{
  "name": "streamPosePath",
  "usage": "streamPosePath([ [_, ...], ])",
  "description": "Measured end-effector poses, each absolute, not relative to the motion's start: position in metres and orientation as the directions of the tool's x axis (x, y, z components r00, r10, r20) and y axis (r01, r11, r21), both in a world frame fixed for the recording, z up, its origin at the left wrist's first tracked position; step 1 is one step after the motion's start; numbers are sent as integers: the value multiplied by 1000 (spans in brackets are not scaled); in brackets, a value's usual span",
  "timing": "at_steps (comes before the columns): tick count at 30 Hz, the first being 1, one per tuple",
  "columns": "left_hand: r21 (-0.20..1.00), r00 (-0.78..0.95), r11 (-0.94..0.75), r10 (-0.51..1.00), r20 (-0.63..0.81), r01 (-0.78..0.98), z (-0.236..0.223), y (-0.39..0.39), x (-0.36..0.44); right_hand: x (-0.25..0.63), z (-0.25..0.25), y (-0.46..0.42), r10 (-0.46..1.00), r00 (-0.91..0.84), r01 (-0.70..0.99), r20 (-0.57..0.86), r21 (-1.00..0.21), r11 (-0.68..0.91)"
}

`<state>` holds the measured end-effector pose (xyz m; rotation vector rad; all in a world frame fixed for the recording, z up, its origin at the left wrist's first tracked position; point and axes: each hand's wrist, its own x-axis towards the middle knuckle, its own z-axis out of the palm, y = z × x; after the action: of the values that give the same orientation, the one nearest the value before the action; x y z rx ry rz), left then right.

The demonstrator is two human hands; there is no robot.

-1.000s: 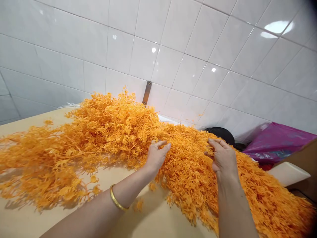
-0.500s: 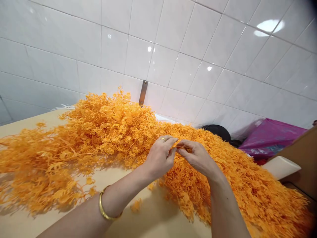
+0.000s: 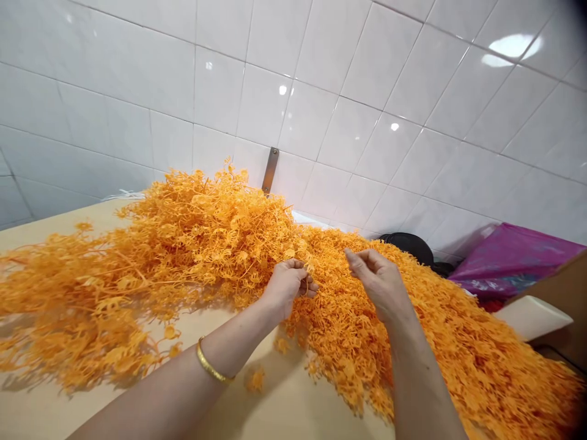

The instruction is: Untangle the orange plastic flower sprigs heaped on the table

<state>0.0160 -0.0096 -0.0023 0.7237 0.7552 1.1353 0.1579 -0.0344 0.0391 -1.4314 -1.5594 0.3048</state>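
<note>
A large heap of orange plastic flower sprigs (image 3: 220,232) fills the table from the left to the lower right. My left hand (image 3: 285,286) is closed in front of the heap, its fingers curled around a small orange flower sprig (image 3: 309,269). The thin stem shows at the fingertips. To the right, apart from it, my right hand (image 3: 380,281) hovers above the finer orange pieces (image 3: 353,330), thumb and forefinger pinched together. Whatever lies between those fingertips, if anything, is too small to make out.
Loose orange bits (image 3: 255,379) lie on the beige tabletop (image 3: 192,391). A white tiled wall (image 3: 275,55) with a metal strip (image 3: 270,171) stands behind. Toward the right are a black round object (image 3: 408,245), a purple bag (image 3: 513,260), a cream block (image 3: 534,316) and a brown box (image 3: 566,284).
My hands, whose fingertips met in the middle, have separated. The right hand has moved right, and the left has dropped slightly with its fingers curled. The view has shifted a little.
</note>
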Motion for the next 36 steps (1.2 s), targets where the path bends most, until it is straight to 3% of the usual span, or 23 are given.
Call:
streamPosePath([
  [4, 756, 301, 293, 944, -132, -585, -1, -12, 15, 142, 33, -36, 939, -100, 605, 328, -729, 319],
  [9, 771, 372, 293, 925, -78, -566, -2, -15, 16, 131, 23, -31, 925, -243, 460, 292, -805, 375],
  [15, 822, 382, 291, 919, -99, -489, -5, -15, 17, 139, 17, -23, 923, -167, 395, 347, -834, 385],
  [23, 809, 374, 287, 923, -90, -514, -7, -12, 16, 138, 11, -21, 962, -162, 253, 221, -932, 257],
  [28, 819, 269, 241, 957, -111, -520, -12, -9, 17, 136, 11, -22, 960, -184, 308, 213, -915, 262],
  [36, 773, 285, 277, 950, -131, -570, -10, -10, 17, 139, 4, -15, 954, -127, 292, 272, -909, 298],
])
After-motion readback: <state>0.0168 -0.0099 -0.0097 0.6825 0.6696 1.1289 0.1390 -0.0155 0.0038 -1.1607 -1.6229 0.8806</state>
